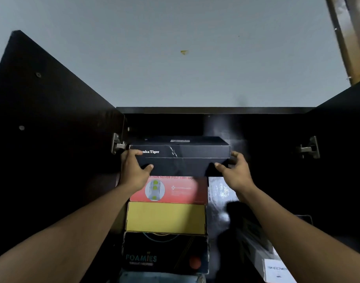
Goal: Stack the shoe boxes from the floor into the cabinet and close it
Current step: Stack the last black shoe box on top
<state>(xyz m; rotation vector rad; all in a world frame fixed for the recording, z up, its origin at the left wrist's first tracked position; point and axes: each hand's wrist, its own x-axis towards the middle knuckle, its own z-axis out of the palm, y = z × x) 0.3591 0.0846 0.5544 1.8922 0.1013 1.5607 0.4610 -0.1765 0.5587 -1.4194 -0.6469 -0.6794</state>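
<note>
1. At the top of the stack inside the dark wooden cabinet, the long navy cardboard shoe box rests on, or just above, the red cardboard box.
2. The left hand and right hand each clasp one end, thumbs on its front face.
3. The step in hand looks like seating this box. Next it likely needs pushing flush and releasing, then the open left door and right door swung shut.

A left hand and right hand are gripping the ends of a black box, directly above red and yellow boxes stacked inside an open cabinet.
</note>
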